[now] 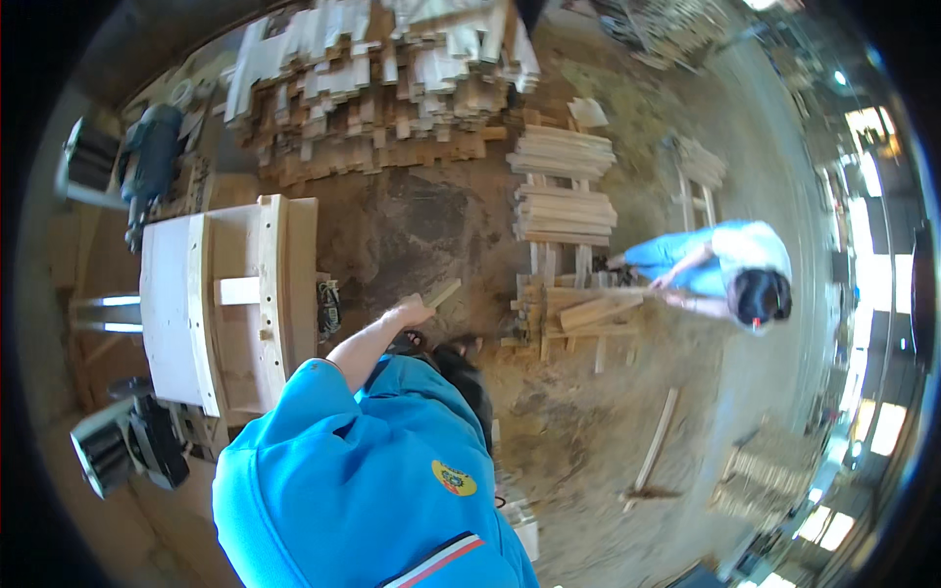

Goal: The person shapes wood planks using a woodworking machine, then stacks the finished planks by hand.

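My left hand (416, 311) is closed round one end of a short, pale wooden strip (446, 292). The strip points up and to the right over the dusty floor, in front of my feet. My bare left forearm comes out of a blue short sleeve. No part of my right hand shows. To the left of the held strip stands a machine table with a pale top (176, 294) and two wooden rails (272, 294) fixed across it.
Stacked wooden boards (392, 98) fill the far side. Ahead to the right, wooden strips (564, 211) lie on a rack. Beyond it a person (750, 265) bends with a hand near boards (598, 309). A blue motor (155, 152) stands far left; a long batten (657, 441) lies right.
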Motion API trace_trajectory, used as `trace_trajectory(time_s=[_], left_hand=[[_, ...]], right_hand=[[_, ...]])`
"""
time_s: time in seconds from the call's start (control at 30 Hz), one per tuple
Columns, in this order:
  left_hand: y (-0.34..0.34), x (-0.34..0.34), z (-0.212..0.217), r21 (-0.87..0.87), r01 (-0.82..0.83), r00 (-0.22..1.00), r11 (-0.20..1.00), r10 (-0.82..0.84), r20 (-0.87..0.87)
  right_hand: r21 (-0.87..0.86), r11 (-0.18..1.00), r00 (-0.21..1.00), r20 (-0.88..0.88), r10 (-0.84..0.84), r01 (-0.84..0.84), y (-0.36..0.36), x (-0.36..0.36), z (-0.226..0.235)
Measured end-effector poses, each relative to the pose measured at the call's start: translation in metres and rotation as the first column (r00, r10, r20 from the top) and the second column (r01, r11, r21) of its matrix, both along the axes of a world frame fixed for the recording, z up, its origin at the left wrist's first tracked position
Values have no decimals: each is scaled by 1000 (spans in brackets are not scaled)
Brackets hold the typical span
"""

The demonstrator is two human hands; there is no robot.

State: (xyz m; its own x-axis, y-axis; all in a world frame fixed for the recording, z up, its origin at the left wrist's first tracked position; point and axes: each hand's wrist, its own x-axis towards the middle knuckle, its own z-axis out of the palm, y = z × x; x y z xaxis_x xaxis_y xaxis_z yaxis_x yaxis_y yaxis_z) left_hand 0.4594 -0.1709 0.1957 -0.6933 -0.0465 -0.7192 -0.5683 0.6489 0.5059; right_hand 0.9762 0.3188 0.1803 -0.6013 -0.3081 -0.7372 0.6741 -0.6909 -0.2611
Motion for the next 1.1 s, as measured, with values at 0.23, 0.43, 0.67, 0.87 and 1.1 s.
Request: trace_trajectory(time_s=[0.23,0.43,0.67,0.87,1.1], left_hand=[[-47,-64,12,-61,-242,969,968,244,33],[-182,-161,132,-237,-459,882,856,408,-236],[-441,-238,156,-143,-838,494,526,622,-607],[-602,-351,105,-28,-854,429,519,672,-603],[-624,-464,71,35,-756,382,654,484,-787]], right_hand=[[365,899,970,70,233,-242,-16,-306,53],[766,597,952,60,300,-237,6,-556,37],[938,288,913,66,403,-195,-115,-779,124],[852,39,585,324,744,-523,-190,-721,159],[941,-231,280,298,913,-248,-260,-749,139]])
